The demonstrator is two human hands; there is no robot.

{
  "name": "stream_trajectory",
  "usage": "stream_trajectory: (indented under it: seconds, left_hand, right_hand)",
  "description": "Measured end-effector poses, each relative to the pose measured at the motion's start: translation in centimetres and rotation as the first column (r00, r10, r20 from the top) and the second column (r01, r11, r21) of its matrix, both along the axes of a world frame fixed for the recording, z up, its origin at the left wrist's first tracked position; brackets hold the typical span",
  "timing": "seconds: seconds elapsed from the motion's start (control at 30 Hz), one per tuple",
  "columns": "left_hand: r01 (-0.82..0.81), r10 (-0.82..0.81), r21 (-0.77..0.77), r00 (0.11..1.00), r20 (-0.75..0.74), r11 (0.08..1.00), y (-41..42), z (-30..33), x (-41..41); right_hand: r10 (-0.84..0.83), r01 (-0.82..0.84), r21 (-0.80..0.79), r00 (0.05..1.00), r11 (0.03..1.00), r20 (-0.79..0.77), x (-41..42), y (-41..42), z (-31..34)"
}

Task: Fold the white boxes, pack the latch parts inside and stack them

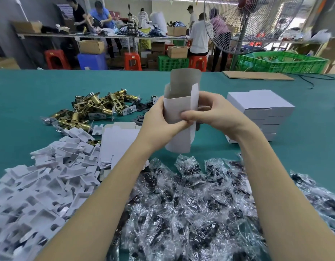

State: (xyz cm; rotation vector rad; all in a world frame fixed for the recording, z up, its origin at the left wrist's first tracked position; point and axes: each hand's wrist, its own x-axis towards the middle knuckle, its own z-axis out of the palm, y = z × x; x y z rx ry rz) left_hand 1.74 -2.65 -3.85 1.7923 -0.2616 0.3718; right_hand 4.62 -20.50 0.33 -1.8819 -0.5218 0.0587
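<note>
Centrally, fingers of the left hand [159, 117] and right hand [210, 112] are curled round a half-folded white box [177, 110], held upright above brass latches [98, 108]. Light, easily creased card, probably best gripped along its side panels.

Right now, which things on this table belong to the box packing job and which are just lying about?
Job: box in both hands (left, right); flat blanks; latches; inserts; bagged parts; box stack.

Lying about: cardboard sheet; cable.
</note>
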Motion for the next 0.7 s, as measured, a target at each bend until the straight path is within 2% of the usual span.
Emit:
stream_trajectory:
  seconds: [0.07,0.2,0.33,0.43,0.53,0.7]
  left_hand:
    - [0.018,-0.018,0.004,1.0,-0.002,1.0,0.4,0.2,0.1]
    - [0.165,-0.165,-0.016,0.983,-0.079,0.986,1.8,0.7,0.1]
    - [0.256,-0.268,-0.1,0.954,-0.133,0.962,3.4,1.0,0.0]
    - [0.238,-0.255,-0.129,0.956,-0.143,0.963,3.7,0.9,0.1]
    - [0.214,-0.23,-0.126,0.965,-0.128,0.969,3.6,0.7,0.2]
    - [0.255,-0.272,-0.132,0.952,-0.142,0.958,3.5,0.5,0.2]
  right_hand:
    - [-0.001,0.001,0.02,1.0,1.0,0.003,0.3,-0.5,-0.6]
    - [-0.016,0.017,0.101,1.0,0.995,-0.012,0.4,-0.8,-1.0]
    - [0.117,-0.11,0.141,0.992,0.984,-0.047,0.7,-1.7,-1.0]
    - [0.184,-0.171,0.168,0.981,0.971,-0.065,0.8,-2.0,-1.1]
    - [0.217,-0.205,0.131,0.972,0.97,-0.09,1.0,-2.0,-1.4]
    - [0.133,-0.126,0.116,0.989,0.985,-0.06,1.1,-2.0,-1.8]
